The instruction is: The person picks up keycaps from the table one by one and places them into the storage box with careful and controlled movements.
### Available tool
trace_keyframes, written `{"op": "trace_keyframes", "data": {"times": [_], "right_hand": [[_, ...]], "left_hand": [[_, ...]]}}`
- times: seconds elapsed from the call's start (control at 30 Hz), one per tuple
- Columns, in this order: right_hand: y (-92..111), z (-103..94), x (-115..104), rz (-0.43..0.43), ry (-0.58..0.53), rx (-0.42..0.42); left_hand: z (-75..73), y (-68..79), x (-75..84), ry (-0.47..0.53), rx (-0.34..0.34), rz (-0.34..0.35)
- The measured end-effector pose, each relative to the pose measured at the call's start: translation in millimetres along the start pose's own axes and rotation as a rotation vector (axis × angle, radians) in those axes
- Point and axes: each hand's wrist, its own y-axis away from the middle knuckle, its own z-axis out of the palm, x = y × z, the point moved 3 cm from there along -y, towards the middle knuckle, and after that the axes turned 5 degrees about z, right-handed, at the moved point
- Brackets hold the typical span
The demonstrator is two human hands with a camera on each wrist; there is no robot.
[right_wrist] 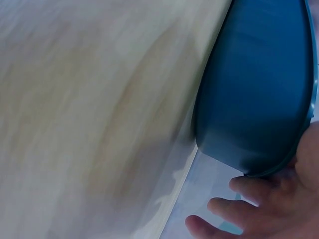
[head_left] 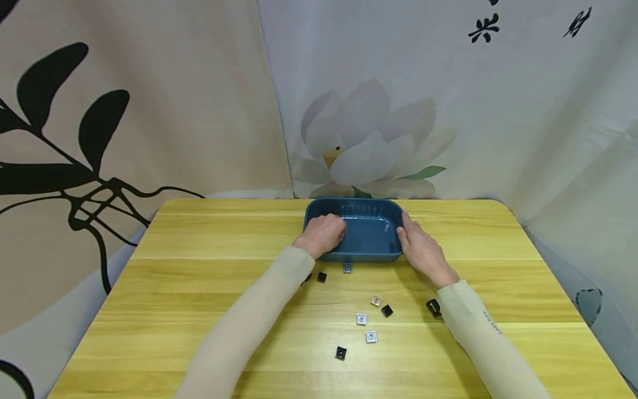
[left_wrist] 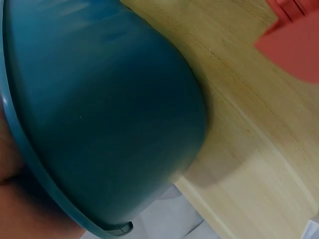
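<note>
Blue tray (head_left: 374, 238) against spread right fingers (right_wrist: 234, 211), under curled left fingers (head_left: 338, 224), their grip unclear

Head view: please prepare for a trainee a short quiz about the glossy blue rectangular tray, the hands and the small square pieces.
1. True or false: the right hand touches the glossy blue rectangular tray.
2. Fill in: the left hand is at the tray's ____ end.
3. On the yellow wooden table, the small square piece nearest the person is: A) white B) black C) red

Key: 1 true; 2 left; 3 B
</note>
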Motion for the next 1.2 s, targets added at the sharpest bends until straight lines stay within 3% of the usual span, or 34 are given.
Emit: {"op": "trace_keyframes", "data": {"times": [0.23, 0.6, 0.83, 1.2], "right_hand": [[0, -0.1, 0, 0.001, 0.005, 0.004], [1, -0.2, 0, 0.003, 0.001, 0.008], [0, 2.4, -1, -0.011, -0.006, 0.002], [1, 0.4, -1, -0.019, 0.005, 0.007]], "left_hand": [[-1.1, 4.7, -0.8, -0.034, 0.026, 0.006], [-24.1, 34.3, -4.3, -0.014, 0.258, 0.048], [-37.4, 59.9, -18.7, 0.010, 0.343, 0.032], [-41.7, 98.9, -51.4, 0.048, 0.378, -0.043]]}}
